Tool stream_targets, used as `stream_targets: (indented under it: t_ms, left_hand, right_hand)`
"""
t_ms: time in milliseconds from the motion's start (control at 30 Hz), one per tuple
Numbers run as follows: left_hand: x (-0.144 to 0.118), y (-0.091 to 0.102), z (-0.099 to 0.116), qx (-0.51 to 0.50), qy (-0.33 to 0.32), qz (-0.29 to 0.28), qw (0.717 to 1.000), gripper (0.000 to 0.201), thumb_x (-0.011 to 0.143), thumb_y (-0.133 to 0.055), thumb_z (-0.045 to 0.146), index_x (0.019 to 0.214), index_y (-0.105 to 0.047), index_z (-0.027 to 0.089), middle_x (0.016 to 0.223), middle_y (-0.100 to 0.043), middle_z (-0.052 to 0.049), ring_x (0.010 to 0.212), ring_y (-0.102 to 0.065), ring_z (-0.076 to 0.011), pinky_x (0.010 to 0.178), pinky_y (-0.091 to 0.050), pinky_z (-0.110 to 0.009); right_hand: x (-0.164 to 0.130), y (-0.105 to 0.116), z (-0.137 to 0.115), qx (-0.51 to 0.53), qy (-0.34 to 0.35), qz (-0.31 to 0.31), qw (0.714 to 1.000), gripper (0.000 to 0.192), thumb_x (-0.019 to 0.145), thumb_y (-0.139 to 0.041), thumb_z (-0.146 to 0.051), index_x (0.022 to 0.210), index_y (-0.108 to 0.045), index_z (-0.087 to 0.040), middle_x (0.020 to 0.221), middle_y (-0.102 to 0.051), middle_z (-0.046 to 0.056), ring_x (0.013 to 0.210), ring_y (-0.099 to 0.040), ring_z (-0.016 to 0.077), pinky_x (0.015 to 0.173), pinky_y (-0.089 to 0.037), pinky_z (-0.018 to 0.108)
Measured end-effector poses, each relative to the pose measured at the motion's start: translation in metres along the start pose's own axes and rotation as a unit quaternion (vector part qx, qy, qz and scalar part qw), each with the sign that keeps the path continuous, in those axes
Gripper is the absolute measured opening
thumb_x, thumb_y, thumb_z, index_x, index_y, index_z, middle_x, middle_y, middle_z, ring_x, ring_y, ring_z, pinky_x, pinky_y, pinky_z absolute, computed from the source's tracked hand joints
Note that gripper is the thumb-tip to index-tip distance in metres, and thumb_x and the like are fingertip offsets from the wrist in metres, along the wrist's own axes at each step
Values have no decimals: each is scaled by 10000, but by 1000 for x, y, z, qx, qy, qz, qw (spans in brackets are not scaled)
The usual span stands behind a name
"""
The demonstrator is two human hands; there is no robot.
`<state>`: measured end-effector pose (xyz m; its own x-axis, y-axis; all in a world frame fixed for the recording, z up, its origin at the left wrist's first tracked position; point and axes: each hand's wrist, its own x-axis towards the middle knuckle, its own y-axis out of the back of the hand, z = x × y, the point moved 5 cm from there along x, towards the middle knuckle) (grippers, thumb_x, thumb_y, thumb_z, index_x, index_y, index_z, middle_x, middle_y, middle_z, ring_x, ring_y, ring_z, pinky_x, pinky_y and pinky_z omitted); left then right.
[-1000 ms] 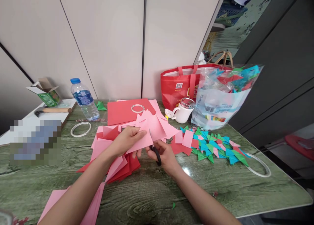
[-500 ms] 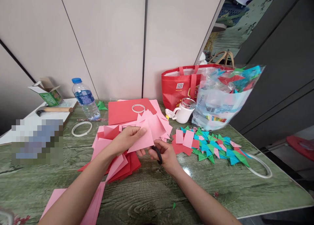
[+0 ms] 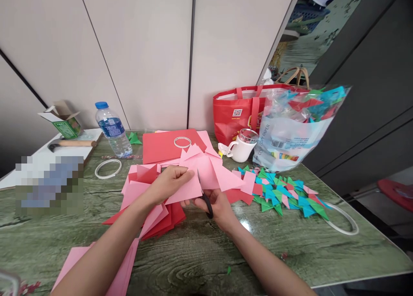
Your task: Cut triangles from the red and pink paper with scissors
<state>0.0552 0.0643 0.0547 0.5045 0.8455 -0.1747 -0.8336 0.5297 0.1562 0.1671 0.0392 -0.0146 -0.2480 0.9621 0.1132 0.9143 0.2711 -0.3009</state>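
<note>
My left hand (image 3: 170, 183) pinches a sheet of pink paper (image 3: 186, 192) between thumb and fingers. My right hand (image 3: 219, 208) is closed round the black handle of a pair of scissors (image 3: 208, 205), whose blades reach up into the paper near my left thumb. To the right of the blades a pink flap (image 3: 227, 177) juts out over the cut pieces. Left of the sheet, under my left wrist, lies a loose stack of pink and red papers (image 3: 167, 223). More pink sheets (image 3: 72, 261) lie beneath my left forearm.
Small folded triangles in blue, green and red (image 3: 284, 192) cover the right side of the table. Behind stand a white mug (image 3: 242, 149), a red bag (image 3: 226, 115) and a plastic bag (image 3: 284, 137). At left are a water bottle (image 3: 113, 130), a tape roll (image 3: 108, 169), a hammer-like tool (image 3: 74, 143) and a small box (image 3: 66, 126).
The scissor blades have moved further up into the pink sheet. A pink flap now spreads out to the right, over my right fingers and towards the small pink rectangles.
</note>
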Motion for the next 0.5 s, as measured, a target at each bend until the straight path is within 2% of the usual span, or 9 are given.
stream_targets:
  t_ms: [233,500]
  left_hand:
    - [1,-1,-2,-2,1,6,1000,360,805,-493,466,646,-504,143,496,-633,-33,388,-597,-145,315,-421,-187]
    - [3,-2,-3,-9,5,6,1000,376,792,-499,491,639,-496,148,482,-631,-32,366,-585,-141,309,-443,-196]
  right_hand:
    - [0,1,-3,-8,18,25,999,351,569,-770,-333,792,-548,-179,760,-672,56,690,-615,200,682,-475,325]
    - [1,2,-1,-8,-2,33,999,358,551,-774,-352,758,-537,-181,712,-668,47,649,-609,196,623,-473,311]
